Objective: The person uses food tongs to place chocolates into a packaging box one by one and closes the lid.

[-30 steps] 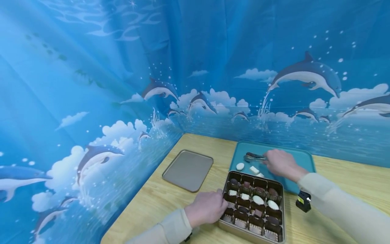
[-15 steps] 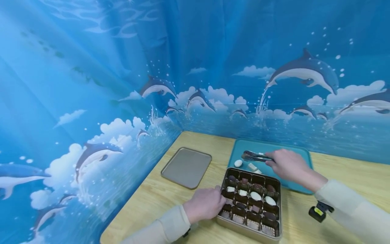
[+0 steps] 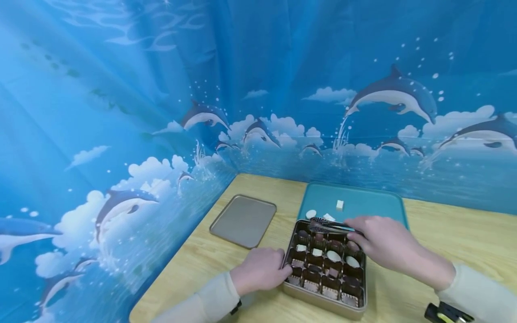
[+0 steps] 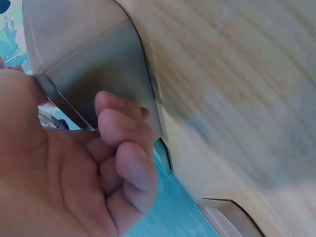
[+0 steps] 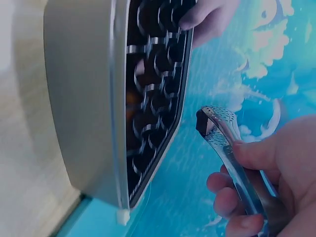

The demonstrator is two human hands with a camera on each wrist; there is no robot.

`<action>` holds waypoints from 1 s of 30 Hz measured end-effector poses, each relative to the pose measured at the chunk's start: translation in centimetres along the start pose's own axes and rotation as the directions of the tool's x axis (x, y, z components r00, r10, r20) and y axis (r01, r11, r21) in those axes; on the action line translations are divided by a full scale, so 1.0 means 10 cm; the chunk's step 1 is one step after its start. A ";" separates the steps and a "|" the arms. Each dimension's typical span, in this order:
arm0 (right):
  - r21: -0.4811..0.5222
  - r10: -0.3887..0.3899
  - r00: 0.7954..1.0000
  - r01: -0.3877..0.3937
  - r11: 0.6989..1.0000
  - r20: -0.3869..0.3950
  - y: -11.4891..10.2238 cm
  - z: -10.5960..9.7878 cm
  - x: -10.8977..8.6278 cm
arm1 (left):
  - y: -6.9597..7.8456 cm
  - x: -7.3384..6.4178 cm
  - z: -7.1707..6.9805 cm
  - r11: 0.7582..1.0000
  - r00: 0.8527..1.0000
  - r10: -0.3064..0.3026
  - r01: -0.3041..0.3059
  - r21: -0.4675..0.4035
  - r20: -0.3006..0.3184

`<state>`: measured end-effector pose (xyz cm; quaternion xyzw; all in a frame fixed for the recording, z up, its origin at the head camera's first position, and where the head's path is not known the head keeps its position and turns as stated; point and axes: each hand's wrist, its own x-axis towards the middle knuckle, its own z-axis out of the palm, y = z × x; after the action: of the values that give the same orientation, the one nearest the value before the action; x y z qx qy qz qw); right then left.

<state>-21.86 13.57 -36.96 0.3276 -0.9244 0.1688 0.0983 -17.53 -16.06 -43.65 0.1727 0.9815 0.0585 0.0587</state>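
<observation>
My right hand [image 3: 387, 240] grips metal tongs [image 3: 333, 226] with perforated tips. In the right wrist view, a small dark chocolate [image 5: 202, 122] is pinched between the tips of the tongs. The tips are over the back left part of a bronze-coloured tin [image 3: 323, 301], whose dark divided insert holds dark, brown and white chocolates [image 3: 333, 256] in rows. My left hand [image 3: 260, 269] grips the left rim of the tin, thumb over the edge. Seen from the left wrist, its fingers curl by the outer wall of the tin [image 4: 89, 54].
Behind the tin lies a teal tray [image 3: 371, 204] with a white block [image 3: 340, 205], a white oval piece [image 3: 311, 214] and other white pieces near the tin. A flat bronze lid [image 3: 244, 220] rests on the wooden table [image 3: 194, 269] to the left. A dolphin-print curtain [image 3: 266, 67] borders the table.
My right hand has drawn back from the teal tray, bringing the tongs over the tin's back row. The white block behind shows more fully. My left hand keeps its grip on the rim.
</observation>
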 end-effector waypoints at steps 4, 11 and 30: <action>0.007 -0.036 0.999 0.036 0.999 -0.006 -0.12 0.04 -0.08 | -0.02 -0.02 0.01 0.998 0.998 0.059 -0.058 0.012 -0.005; -0.004 -0.059 0.998 0.059 0.998 0.025 -0.27 0.16 -0.13 | -0.02 0.00 0.06 0.995 0.996 0.087 -0.085 0.061 -0.034; 0.040 -0.010 0.995 0.006 0.999 0.104 -0.31 0.23 -0.17 | 0.01 -0.03 0.05 0.998 0.999 0.040 -0.041 0.056 0.012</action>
<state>-18.71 11.41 -38.84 0.3416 -0.9234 0.1692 0.0444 -17.15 -16.02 -44.10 0.1946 0.9787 0.0312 0.0581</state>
